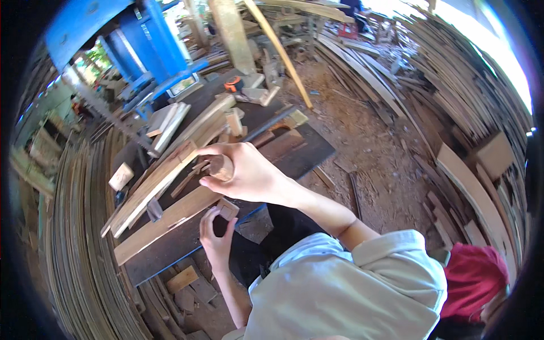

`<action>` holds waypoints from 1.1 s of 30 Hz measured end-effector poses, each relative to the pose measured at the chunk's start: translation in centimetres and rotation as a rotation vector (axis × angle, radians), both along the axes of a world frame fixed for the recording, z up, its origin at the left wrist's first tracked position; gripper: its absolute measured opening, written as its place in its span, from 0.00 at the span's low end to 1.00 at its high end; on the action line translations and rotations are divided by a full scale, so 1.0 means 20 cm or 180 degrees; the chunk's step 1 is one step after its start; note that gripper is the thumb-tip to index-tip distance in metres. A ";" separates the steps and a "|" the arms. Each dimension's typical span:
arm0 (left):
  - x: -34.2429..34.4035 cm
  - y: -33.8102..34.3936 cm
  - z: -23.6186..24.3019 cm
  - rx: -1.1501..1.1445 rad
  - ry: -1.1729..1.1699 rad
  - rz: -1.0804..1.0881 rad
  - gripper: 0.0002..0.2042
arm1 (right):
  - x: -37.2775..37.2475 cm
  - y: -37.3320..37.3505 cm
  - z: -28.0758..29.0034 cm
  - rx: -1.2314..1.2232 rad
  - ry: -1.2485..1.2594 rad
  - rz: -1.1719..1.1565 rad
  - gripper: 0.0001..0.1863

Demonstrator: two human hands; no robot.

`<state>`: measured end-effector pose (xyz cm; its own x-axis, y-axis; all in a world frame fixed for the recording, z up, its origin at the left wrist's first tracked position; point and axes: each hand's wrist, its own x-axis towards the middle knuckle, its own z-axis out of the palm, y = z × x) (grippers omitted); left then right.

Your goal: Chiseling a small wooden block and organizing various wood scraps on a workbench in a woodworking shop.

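My left hand (215, 241), at the near edge of the dark worktable (156, 258), is closed on a small squarish wooden block (228, 209) by its sides. Marks or an outline show faintly on the block's face. Above the table my right hand (255, 173) curls its thumb and fingers around a brown wooden piece with a rounded end (221, 168). The rest of that piece is hidden by the hand. Just beneath, a long flat board (164, 224) lies along the table, and thin wood strips (184, 182) lie beyond it.
A blue machine (150, 42) stands at the far left. An orange-and-black tape measure (233, 84) rests on the table's far part. Tall lumber stacks (79, 243) line the left; more planks (453, 68) lean at right. Someone in red (473, 277) is at lower right.
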<state>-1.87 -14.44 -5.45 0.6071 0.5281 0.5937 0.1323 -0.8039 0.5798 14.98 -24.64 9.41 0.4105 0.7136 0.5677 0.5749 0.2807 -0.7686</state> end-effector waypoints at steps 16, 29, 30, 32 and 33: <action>0.02 0.03 -0.02 0.0405 -0.0054 0.0037 0.18 | -0.03 -0.51 0.06 0.1759 0.1147 0.0574 0.17; 0.02 0.04 -0.10 0.0443 -0.0057 0.0200 0.20 | -0.12 -0.22 -0.02 0.1879 0.1278 0.1044 0.16; 0.03 0.04 -0.11 0.0418 -0.0045 0.0209 0.20 | -0.12 -0.22 -0.02 0.1854 0.1295 0.1044 0.16; 0.03 0.06 -0.12 0.0626 -0.0195 0.0128 0.19 | -0.13 -0.21 -0.02 0.1734 0.1240 0.1115 0.17; 0.03 0.05 -0.13 0.0728 -0.0247 0.0175 0.18 | -0.13 -0.21 -0.02 0.1722 0.1216 0.0986 0.18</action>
